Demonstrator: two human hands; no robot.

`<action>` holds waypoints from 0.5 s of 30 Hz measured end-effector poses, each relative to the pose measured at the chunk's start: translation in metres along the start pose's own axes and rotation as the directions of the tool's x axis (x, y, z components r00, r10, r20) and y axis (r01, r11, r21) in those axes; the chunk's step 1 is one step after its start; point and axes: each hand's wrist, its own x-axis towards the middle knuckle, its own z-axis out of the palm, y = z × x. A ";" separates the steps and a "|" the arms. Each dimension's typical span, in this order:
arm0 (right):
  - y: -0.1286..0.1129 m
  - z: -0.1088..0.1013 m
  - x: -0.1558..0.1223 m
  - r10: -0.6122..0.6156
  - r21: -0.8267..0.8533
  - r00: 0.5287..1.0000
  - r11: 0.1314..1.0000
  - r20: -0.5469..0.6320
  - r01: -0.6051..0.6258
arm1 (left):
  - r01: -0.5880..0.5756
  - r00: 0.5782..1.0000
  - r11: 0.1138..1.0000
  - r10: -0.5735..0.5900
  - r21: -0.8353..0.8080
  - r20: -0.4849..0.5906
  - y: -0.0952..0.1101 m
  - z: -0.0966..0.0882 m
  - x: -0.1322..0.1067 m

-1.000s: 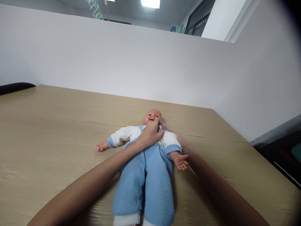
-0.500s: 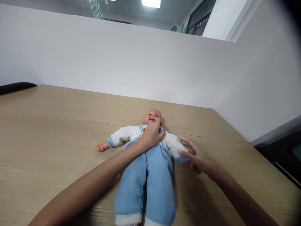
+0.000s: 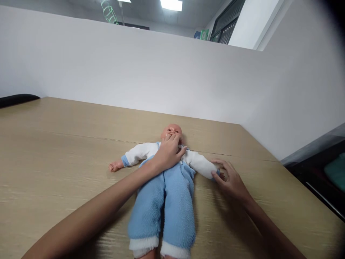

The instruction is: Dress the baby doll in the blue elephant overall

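A baby doll (image 3: 175,190) lies on its back on the wooden table, its head toward the wall and its arms spread to both sides. It wears fuzzy light-blue overalls with a white, blue-cuffed top. Across its upper chest rests my left hand (image 3: 169,153), fingers lying over the chin and mouth and thumb held apart. At the cuff of the doll's arm (image 3: 201,163) on the right, my right hand (image 3: 229,180) has its thumb and fingers around the sleeve end. The doll's hand there is mostly hidden.
The wooden table (image 3: 67,151) meets a white partition wall (image 3: 134,68) at the back. A black curved object (image 3: 18,99) shows at the far left edge. Beyond the table's right edge there is something dark with a green item (image 3: 335,171).
The doll's arm on the right has straightened outward, with my right hand shifting slightly right to its cuff. My left hand's fingers have come up over the doll's mouth.
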 end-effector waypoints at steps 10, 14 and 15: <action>-0.073 0.045 0.000 -0.070 0.370 0.954 0.928 0.292 -0.045 | 0.172 0.971 0.941 -0.211 -0.292 -0.107 -0.037 -0.043 -0.102; -0.066 0.054 0.022 -0.055 0.346 0.930 0.935 0.363 -0.080 | 0.311 0.950 0.879 -0.300 -0.363 0.086 -0.052 -0.053 -0.117; -0.064 0.056 0.026 -0.034 0.368 0.931 0.923 0.365 -0.111 | 0.333 0.943 0.867 -0.306 -0.370 0.131 -0.054 -0.056 -0.117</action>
